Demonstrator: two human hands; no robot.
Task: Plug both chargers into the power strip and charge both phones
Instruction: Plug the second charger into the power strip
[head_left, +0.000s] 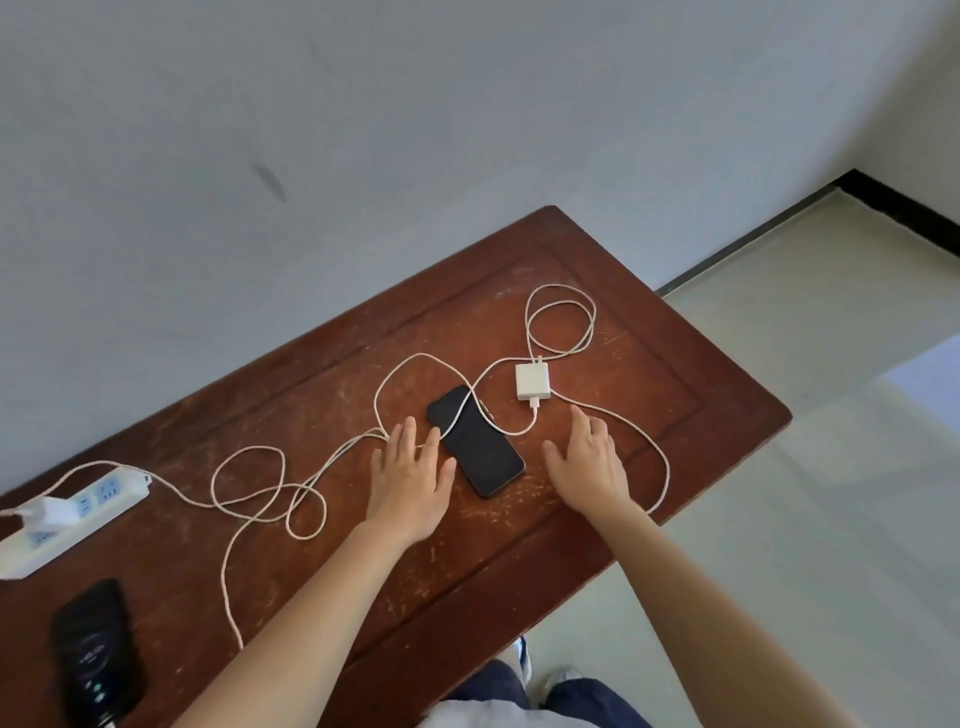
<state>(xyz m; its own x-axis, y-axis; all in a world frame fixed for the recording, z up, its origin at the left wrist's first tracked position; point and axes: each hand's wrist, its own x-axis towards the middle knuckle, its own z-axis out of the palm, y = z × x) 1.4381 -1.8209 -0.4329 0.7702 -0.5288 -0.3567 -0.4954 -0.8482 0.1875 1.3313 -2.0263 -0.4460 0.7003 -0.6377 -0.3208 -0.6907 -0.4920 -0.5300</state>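
Note:
A black phone lies screen up mid-table with a white cable draped across its top end. My left hand rests flat just left of it, fingers spread, touching the cable. My right hand is open to the phone's right, below a loose white charger whose cable loops behind it. At the far left a white power strip holds another white charger. A second phone with a lit screen lies at the near left corner, a cable at its lower end.
The worn brown wooden table stands against a grey wall. Its right end and near edge drop to a pale tiled floor. Tangled cable loops lie between the power strip and my left hand. My legs and shoes show below.

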